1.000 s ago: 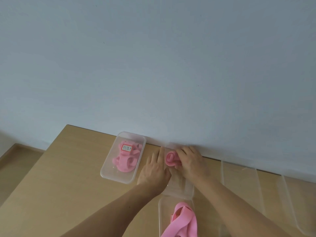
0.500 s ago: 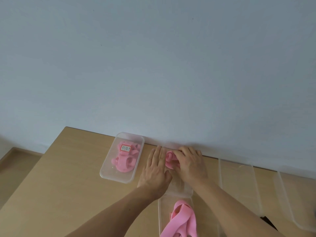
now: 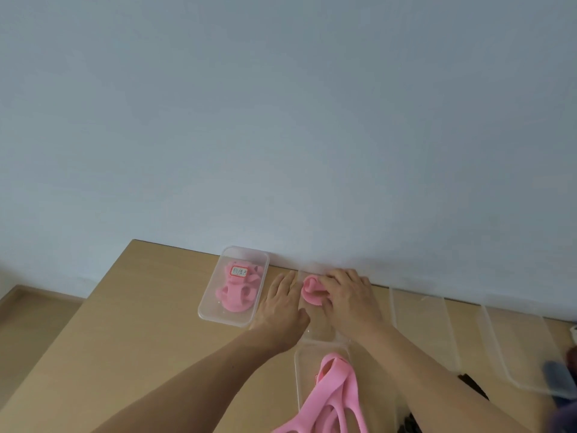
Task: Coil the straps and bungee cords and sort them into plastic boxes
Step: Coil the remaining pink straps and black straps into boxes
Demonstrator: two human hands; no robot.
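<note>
At six o'clock, nearest the camera, loose pink straps spill from a clear near box, cut off by the frame's lower edge; these look like the supply yet to be coiled. Just beyond, toward twelve o'clock, sits the middle box, its walls so clear that the edges are hard to trace. The right hand has its fingers curled over a pink coil and holds it down at the far end of that box, probably so the roll does not spring open. The left hand lies flat with straight fingers, holding nothing, along the box's left side at nine o'clock, likely steadying it. Whether the coil touches the box floor is hidden. Further off at ten o'clock, a labelled box on the table holds finished pink coils; its label is unreadable. At three o'clock, clear trays lie empty-looking.
</note>
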